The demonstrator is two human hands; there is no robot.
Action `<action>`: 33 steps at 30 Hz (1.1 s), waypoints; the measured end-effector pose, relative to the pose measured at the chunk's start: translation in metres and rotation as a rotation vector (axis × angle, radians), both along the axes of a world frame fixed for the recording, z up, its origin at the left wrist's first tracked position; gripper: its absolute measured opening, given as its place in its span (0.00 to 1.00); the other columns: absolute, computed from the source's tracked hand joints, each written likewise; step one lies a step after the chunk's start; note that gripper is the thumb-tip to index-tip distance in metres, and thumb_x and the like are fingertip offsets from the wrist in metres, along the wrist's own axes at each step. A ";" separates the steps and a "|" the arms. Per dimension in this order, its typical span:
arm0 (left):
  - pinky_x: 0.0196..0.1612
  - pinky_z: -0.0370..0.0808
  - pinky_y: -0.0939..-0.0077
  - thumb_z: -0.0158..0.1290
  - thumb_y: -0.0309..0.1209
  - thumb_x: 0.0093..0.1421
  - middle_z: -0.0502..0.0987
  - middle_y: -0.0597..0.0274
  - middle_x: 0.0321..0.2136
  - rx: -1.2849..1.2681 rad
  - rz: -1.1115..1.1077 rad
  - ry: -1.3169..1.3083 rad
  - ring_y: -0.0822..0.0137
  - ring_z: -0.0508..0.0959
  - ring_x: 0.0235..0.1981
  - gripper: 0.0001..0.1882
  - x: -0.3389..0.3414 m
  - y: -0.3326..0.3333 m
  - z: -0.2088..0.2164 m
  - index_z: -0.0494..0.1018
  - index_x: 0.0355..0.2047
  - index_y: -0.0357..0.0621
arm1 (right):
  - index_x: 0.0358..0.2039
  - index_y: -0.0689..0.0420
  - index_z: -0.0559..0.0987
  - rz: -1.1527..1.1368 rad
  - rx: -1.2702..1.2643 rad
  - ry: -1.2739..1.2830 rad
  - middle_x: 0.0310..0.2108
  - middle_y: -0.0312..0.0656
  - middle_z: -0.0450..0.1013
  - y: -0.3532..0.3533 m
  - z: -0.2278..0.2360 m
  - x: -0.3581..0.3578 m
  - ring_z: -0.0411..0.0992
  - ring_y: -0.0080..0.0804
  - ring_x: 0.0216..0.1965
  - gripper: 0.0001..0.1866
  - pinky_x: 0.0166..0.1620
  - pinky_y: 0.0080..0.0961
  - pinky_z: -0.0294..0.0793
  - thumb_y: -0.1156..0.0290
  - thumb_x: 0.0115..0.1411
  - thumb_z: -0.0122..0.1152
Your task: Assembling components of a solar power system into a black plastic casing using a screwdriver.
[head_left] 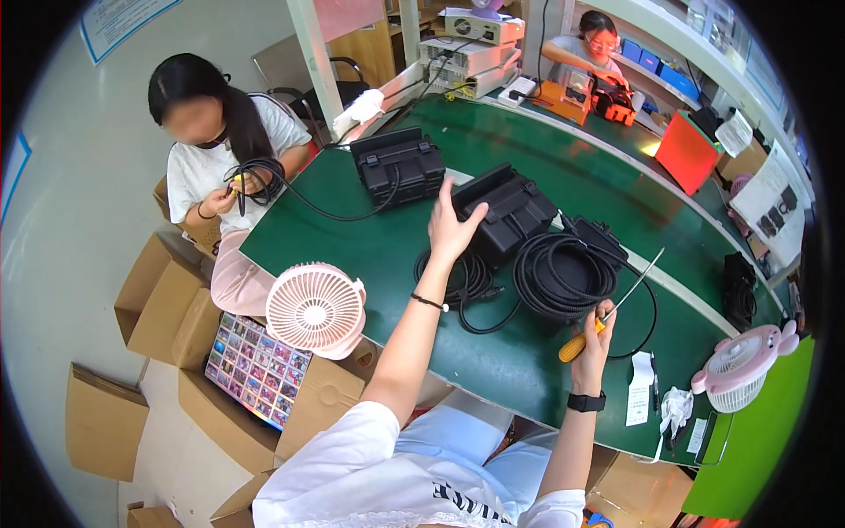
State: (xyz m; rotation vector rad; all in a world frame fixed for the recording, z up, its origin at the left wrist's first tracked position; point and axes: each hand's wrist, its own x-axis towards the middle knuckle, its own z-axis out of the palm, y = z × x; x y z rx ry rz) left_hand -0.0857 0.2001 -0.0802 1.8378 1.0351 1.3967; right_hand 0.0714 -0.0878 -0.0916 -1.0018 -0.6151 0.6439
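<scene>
My left hand (451, 227) reaches up to the near left side of a black hard case (509, 216), thumb and fingers spread apart against it. My right hand (591, 345) is closed round a screwdriver (573, 348) with a yellow handle, its long metal shaft slanting up and to the right. Just beyond that hand lies a thick coil of black cable (539, 290), over a dark part beside the case. A smaller cable coil (466, 280) with a connector rests left of it, under my left forearm's far end.
A second black case (400, 167) stands farther left, its cable running to a seated person (211, 141) holding coiled cable. A pink fan (317, 308) sits at the left edge, another fan (738, 370) at the right. Paper (640, 387) and a pen (655, 383) lie on the green table (396, 308).
</scene>
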 end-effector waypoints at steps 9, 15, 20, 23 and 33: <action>0.52 0.71 0.56 0.60 0.41 0.58 0.70 0.45 0.49 0.032 0.218 -0.043 0.44 0.74 0.49 0.34 -0.034 -0.027 0.013 0.62 0.62 0.52 | 0.68 0.52 0.56 0.041 -0.065 0.063 0.54 0.36 0.68 0.046 -0.005 -0.019 0.69 0.24 0.51 0.32 0.53 0.20 0.69 0.83 0.65 0.49; 0.68 0.54 0.59 0.44 0.36 0.70 0.52 0.35 0.67 -0.015 0.195 -0.043 0.41 0.55 0.68 0.28 -0.071 -0.012 -0.001 0.55 0.68 0.43 | 0.68 0.50 0.57 0.134 -0.026 0.136 0.56 0.37 0.68 0.098 -0.009 -0.066 0.69 0.28 0.54 0.34 0.56 0.25 0.70 0.83 0.64 0.52; 0.69 0.53 0.66 0.38 0.36 0.73 0.61 0.45 0.66 -0.089 0.170 -0.301 0.52 0.58 0.69 0.24 -0.077 -0.004 -0.007 0.60 0.65 0.37 | 0.73 0.53 0.48 0.183 -0.011 0.113 0.53 0.29 0.63 0.129 0.007 -0.082 0.64 0.19 0.51 0.40 0.55 0.15 0.63 0.88 0.62 0.47; 0.68 0.55 0.68 0.37 0.36 0.73 0.64 0.49 0.64 -0.130 0.178 -0.537 0.55 0.63 0.65 0.23 -0.075 -0.001 -0.003 0.62 0.63 0.37 | 0.73 0.52 0.48 0.163 0.005 0.014 0.52 0.29 0.63 0.146 0.012 -0.080 0.65 0.19 0.49 0.40 0.53 0.14 0.64 0.87 0.63 0.47; 0.60 0.64 0.53 0.43 0.22 0.58 0.67 0.42 0.56 0.557 0.048 -0.197 0.48 0.69 0.57 0.16 -0.088 -0.116 -0.001 0.66 0.47 0.34 | 0.45 0.56 0.68 -0.012 -0.034 -0.174 0.50 0.48 0.73 0.075 -0.001 -0.091 0.74 0.31 0.47 0.06 0.54 0.28 0.72 0.72 0.70 0.50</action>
